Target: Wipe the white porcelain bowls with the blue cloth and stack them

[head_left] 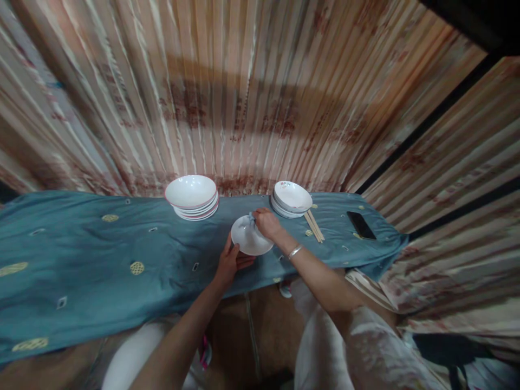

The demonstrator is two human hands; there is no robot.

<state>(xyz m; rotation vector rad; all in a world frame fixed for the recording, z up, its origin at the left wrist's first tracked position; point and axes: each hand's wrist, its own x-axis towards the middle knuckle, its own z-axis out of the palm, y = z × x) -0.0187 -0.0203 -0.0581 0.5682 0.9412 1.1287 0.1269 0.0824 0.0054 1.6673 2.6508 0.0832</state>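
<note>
A white bowl [248, 242] is held tilted over the front middle of the table. My left hand [231, 261] grips it from the left, thumb on the rim and fingers underneath. My right hand [267, 222] is closed on a light blue-grey cloth [252, 221] against the bowl's inner far side. Behind and to the left stands a stack of white bowls [192, 194] with reddish rims. Just beyond my right hand is a second stack of white bowls [293, 197], the top one bearing a small floral print.
Wooden chopsticks [314, 226] lie beside the right stack, and a black phone [361, 225] rests farther right. A blue-green patterned cloth [162, 254] covers the table. Pleated curtains [244, 108] hang directly behind it, with a dark pole [422, 132] at the right.
</note>
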